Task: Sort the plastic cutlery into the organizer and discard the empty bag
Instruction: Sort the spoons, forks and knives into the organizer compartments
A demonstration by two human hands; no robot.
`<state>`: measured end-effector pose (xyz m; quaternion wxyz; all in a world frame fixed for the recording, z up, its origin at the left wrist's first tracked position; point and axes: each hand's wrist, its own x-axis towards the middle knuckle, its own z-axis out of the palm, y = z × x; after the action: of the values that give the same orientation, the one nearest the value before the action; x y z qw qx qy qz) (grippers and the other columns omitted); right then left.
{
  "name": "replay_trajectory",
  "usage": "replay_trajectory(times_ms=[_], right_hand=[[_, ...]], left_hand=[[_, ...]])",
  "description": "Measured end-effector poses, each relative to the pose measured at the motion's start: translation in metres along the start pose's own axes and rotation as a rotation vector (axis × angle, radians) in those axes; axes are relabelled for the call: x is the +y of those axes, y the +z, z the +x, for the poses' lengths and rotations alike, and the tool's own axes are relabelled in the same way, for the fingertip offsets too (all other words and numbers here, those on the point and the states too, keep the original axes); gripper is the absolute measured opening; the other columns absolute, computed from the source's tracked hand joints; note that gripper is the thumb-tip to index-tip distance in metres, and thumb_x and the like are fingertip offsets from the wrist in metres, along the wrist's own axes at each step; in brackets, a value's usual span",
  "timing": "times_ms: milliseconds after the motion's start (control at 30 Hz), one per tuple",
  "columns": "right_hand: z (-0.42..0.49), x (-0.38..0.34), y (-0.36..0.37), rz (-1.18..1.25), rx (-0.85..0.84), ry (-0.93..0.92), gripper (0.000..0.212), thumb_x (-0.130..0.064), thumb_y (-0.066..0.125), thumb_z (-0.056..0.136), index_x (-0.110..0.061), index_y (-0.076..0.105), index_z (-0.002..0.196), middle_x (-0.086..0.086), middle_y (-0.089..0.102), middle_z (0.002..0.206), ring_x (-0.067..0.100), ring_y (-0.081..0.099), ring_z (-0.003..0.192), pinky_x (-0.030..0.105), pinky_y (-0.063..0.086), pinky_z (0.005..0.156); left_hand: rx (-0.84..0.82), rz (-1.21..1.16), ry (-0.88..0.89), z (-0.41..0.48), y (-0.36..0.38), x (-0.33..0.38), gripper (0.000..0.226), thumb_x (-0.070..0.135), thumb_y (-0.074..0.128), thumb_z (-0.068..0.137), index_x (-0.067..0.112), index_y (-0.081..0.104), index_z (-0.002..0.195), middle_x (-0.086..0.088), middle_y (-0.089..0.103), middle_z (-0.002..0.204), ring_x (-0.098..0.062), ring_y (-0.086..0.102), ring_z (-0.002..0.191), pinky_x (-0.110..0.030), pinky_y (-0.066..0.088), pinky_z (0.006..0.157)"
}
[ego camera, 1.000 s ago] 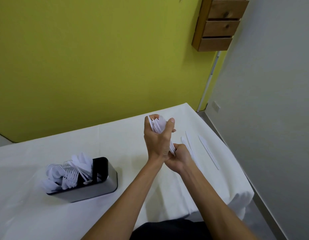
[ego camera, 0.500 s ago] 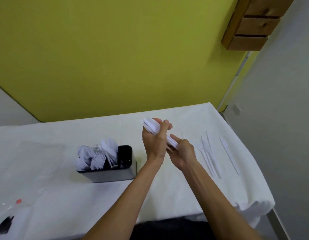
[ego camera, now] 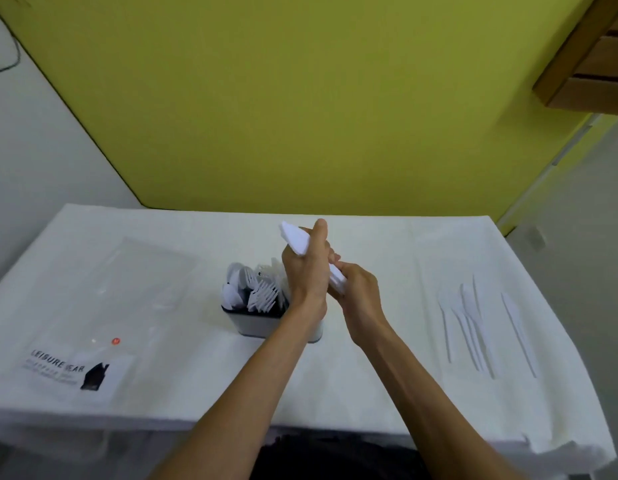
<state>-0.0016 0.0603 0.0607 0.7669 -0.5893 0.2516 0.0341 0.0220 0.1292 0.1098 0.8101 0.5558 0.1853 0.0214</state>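
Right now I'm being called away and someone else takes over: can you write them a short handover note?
Left hand grips the knife bundle, tips up, near the organizer. Right hand holds the bundle's lower end.
Done: spoons and forks stand in the organizer.
Left: put the bundle in, gather the loose knives from the right of the table, then bin the bag, which lies flat on the left and looks empty.

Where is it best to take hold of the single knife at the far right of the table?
Pinch the knife by its narrow near end, the handle, from above across the long edges. It lies flat, blade pointing away, clear of the other knives.
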Motion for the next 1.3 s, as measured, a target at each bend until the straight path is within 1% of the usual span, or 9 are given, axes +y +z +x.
replay_trajectory(times_ms=[100,267,367,533,667,1033,1100,1200,1300], right_hand=[[0.0,0.008,0.01,-0.221,0.073,-0.121,0.028,-0.016,0.045,0.092,-0.015,0.072,0.091,-0.003,0.073,0.096,0.016,0.067,0.095,0.031,0.054,0.085],[-0.004,0.016,0.017,-0.432,0.106,-0.305,0.027,-0.008,0.042,0.095,-0.019,0.066,0.102,-0.01,0.069,0.101,0.0,0.061,0.088,0.009,0.044,0.073],[-0.001,0.025,0.017,-0.56,0.067,-0.368,0.027,-0.006,0.043,0.097,-0.014,0.064,0.113,-0.005,0.068,0.113,0.008,0.06,0.103,0.016,0.044,0.088],[0.006,0.046,0.01,-0.738,-0.038,-0.411,0.033,-0.01,0.05,0.098,-0.013,0.059,0.129,-0.002,0.066,0.125,0.013,0.06,0.114,0.017,0.041,0.094],[0.008,0.049,0.008,-0.734,-0.049,-0.423,0.033,-0.009,0.05,0.099,-0.013,0.059,0.13,-0.001,0.067,0.124,0.013,0.061,0.112,0.016,0.042,0.094],[0.017,0.054,0.009,-0.842,-0.061,-0.485,0.032,-0.01,0.044,0.101,-0.013,0.06,0.128,-0.002,0.065,0.124,0.015,0.06,0.109,0.016,0.041,0.09],[0.018,0.055,0.01,-0.845,-0.061,-0.49,0.031,-0.011,0.043,0.101,-0.015,0.061,0.126,-0.004,0.066,0.12,0.014,0.06,0.105,0.012,0.041,0.085],[0.017,0.055,0.011,-0.825,-0.075,-0.504,0.03,-0.01,0.04,0.101,-0.018,0.062,0.12,-0.007,0.067,0.112,0.01,0.059,0.096,0.007,0.039,0.078],[0.017,0.056,0.01,-0.807,-0.076,-0.507,0.027,-0.012,0.041,0.101,-0.019,0.063,0.117,-0.008,0.067,0.109,0.008,0.059,0.094,0.008,0.039,0.076]], left_hand=[[-0.106,0.146,0.157,0.02,-0.024,0.018,0.033,0.027,0.062,0.098,0.02,0.045,0.07,0.008,0.042,0.048,-0.015,0.042,0.048,-0.033,0.044,0.061],[-0.345,0.608,0.296,0.047,-0.06,0.025,0.039,0.049,0.061,0.092,0.023,0.046,0.067,0.003,0.054,0.054,-0.017,0.056,0.053,-0.045,0.055,0.07],[-0.412,0.754,0.312,0.048,-0.067,0.025,0.04,0.054,0.06,0.09,0.02,0.049,0.071,0.0,0.06,0.056,-0.019,0.063,0.058,-0.044,0.056,0.073],[-0.41,0.904,0.36,0.05,-0.071,0.032,0.029,0.04,0.066,0.093,0.02,0.059,0.074,0.002,0.073,0.067,-0.008,0.068,0.067,-0.018,0.05,0.067],[-0.437,0.987,0.289,0.062,-0.087,0.031,0.025,0.043,0.069,0.087,0.023,0.064,0.072,0.001,0.072,0.069,-0.017,0.067,0.068,-0.026,0.049,0.062],[-0.643,0.995,0.183,0.072,-0.094,0.051,0.025,0.04,0.069,0.089,0.022,0.057,0.078,0.011,0.071,0.079,-0.007,0.063,0.073,-0.03,0.049,0.071],[-0.632,0.989,0.207,0.072,-0.101,0.035,0.025,0.047,0.073,0.082,0.027,0.06,0.09,0.006,0.069,0.094,-0.01,0.064,0.089,-0.034,0.051,0.084],[-0.592,0.979,0.201,0.068,-0.11,0.018,0.063,0.069,0.073,0.066,0.042,0.051,0.118,0.005,0.062,0.121,-0.003,0.05,0.121,-0.031,0.043,0.103],[-0.653,1.059,0.263,0.065,-0.108,0.019,0.058,0.071,0.073,0.065,0.054,0.048,0.114,0.013,0.054,0.133,0.002,0.036,0.133,-0.032,0.036,0.111]])
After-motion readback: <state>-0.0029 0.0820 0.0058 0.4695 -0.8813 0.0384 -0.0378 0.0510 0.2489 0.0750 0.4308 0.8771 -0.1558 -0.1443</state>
